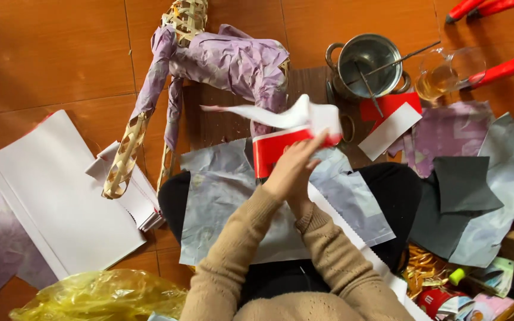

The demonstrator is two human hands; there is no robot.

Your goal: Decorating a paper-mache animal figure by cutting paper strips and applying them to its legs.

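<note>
My left hand (291, 169) is raised over my lap and grips a folded red paper (278, 148) with a crumpled white paper strip (269, 114) on top of it. My right hand (300, 205) lies just under the left one and is mostly hidden by it, so only its wrist shows. Both arms wear tan knit sleeves. A pale lilac sheet (221, 196) is spread across my lap below the hands. Beyond it lies a woven bamboo figure partly wrapped in purple paper (227, 59).
A steel pot (367, 59) holding thin sticks, a glass cup (441, 74) and red-handled tools (507, 68) sit at the top right. White sheets (55, 190) are stacked on the left, black paper (459, 190) and scraps lie on the right, and a yellow plastic bag (96, 294) is at the bottom left.
</note>
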